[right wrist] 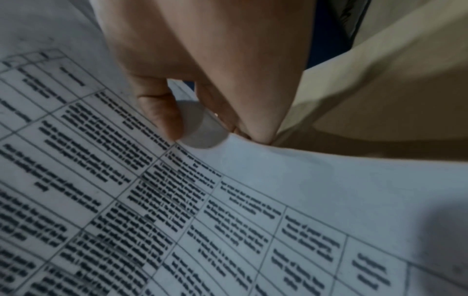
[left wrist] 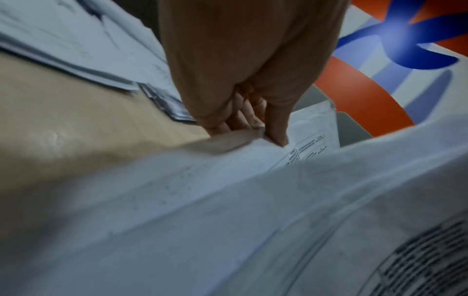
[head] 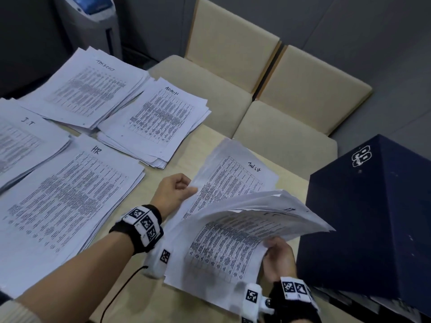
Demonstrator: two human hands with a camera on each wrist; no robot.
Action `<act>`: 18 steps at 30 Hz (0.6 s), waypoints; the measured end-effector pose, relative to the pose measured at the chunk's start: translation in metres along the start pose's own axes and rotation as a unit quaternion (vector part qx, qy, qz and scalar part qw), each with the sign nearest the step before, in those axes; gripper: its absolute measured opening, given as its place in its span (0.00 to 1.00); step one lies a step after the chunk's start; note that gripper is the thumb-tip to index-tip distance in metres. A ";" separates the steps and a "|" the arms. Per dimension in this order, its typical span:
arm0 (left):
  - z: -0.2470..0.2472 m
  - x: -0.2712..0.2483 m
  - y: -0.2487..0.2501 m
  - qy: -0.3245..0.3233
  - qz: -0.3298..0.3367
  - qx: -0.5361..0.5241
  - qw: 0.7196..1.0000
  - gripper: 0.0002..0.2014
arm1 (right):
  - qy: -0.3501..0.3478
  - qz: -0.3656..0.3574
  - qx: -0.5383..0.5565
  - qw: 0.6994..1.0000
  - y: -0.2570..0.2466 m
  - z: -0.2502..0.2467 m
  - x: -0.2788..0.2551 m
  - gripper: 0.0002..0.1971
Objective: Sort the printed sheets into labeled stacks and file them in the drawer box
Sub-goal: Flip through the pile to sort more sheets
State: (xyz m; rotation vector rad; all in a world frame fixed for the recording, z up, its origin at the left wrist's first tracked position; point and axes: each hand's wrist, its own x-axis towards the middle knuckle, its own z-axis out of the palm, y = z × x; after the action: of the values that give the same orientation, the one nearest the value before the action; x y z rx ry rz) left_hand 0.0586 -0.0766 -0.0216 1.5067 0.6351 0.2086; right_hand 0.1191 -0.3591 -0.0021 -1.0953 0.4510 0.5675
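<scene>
My right hand (head: 277, 255) grips a sheaf of printed sheets (head: 233, 238) by its near right edge, the upper pages bowed upward; its thumb (right wrist: 162, 116) presses on the printed table. My left hand (head: 175, 192) pinches the left edge of one lifted sheet (head: 235, 180) with a handwritten heading, peeled back from the sheaf. In the left wrist view the fingers (left wrist: 276, 132) curl round that paper edge. Labelled stacks lie on the table: HR (head: 70, 197), ADMIN (head: 158, 122), I.T (head: 21, 141) and a far one (head: 91, 87). A dark blue drawer box (head: 368, 215) stands at the right.
Beige chairs (head: 235, 61) stand behind the light wooden table (head: 182, 155). A grey and blue machine (head: 93, 22) is at the far left. A black cable (head: 121, 292) runs from my left wrist over the table's near part.
</scene>
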 end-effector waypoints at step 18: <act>-0.003 0.000 0.010 -0.100 -0.153 -0.188 0.965 0.32 | 0.057 0.012 -0.116 0.992 -0.009 0.004 0.023 0.22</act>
State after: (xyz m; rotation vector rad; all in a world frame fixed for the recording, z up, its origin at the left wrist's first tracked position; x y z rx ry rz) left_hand 0.0596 -0.0727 -0.0114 1.0337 0.6173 -0.0598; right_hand 0.1433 -0.3539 -0.0080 -1.3503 0.5067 0.5911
